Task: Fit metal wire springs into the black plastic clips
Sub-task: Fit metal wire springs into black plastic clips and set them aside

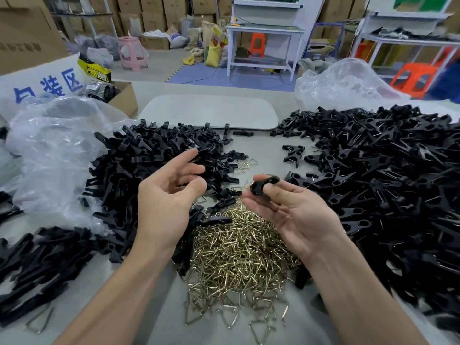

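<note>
My right hand [291, 212] holds one black plastic clip [262, 186] between thumb and fingers, palm turned up, above the table's middle. My left hand [166, 195] hovers beside it with loosely bent fingers and nothing in it. Below both hands lies a heap of brass-coloured wire springs [239, 255]. A big pile of black clip halves [149, 170] spreads to the left. On the right spreads a larger pile of black clips [388, 185], some with wire showing in them.
Crumpled clear plastic bags lie at the left [54, 155] and at the far right [346, 83]. A grey tray [211, 112] sits at the table's back, a cardboard box [122, 98] left of it. Workbenches, stools and stacked cartons stand behind.
</note>
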Motion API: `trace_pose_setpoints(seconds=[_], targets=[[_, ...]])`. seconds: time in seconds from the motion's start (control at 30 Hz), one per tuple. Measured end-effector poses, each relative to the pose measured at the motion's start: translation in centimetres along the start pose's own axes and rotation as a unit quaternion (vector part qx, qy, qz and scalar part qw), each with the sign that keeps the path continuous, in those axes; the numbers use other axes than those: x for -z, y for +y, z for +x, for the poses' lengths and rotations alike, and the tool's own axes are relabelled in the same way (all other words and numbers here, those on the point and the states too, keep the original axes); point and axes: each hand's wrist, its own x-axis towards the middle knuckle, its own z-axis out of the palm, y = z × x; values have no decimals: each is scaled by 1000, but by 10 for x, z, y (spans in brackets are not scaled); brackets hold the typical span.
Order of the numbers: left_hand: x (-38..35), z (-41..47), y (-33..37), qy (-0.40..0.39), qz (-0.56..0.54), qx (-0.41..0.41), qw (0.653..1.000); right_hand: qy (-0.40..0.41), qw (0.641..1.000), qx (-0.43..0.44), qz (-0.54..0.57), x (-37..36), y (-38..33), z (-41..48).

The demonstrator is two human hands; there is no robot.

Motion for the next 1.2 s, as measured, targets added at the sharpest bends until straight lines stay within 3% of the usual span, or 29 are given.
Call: trace_pose_setpoints(seconds=[0.07,0.17,0.3,0.33,0.4,0.43,0.5,0.53,0.6,0.67,0.77,0.87,0.9,1.07,1.13,1.2], targets=[[0,0,-1,-3,37,0,999,-22,999,-6,-35,3,-2,-1],[0,-1,-5,-17,199,0,980,-55,986,33,-151,12,-15,-1],[-4,-8,-12,-78,456,-37,886,-94,977,162,104,27,-36,-1],[-5,-8,-14,-86,479,-49,873,-74,978,170,98,25,-36,0],[-6,-5,-15,-106,505,-60,854,5,986,153,-59,16,-21,3],[-6,-4,-16,-121,520,-61,844,53,967,154,-198,9,-10,6],[-5,1,-18,-143,537,-55,830,71,849,191,-488,-4,13,8],[-5,2,-18,-144,540,-51,828,44,789,209,-576,-10,24,8],[-6,3,-18,-124,536,-47,834,4,716,221,-662,-19,39,7],[-9,0,-18,-98,523,-57,845,6,680,227,-697,-22,45,5],[-13,-8,-16,-45,515,-84,852,27,687,199,-699,-20,45,4],[-14,-11,-10,24,465,-56,883,52,703,209,-678,-17,43,2],[-13,-10,-8,36,439,-44,897,67,716,228,-656,-15,42,2],[-4,-5,-2,15,243,36,969,115,848,245,-457,-3,20,3],[-4,-6,-2,-9,223,41,974,95,875,225,-417,-3,14,2],[-6,-8,-1,-41,214,45,975,60,878,209,-427,-3,15,2]])
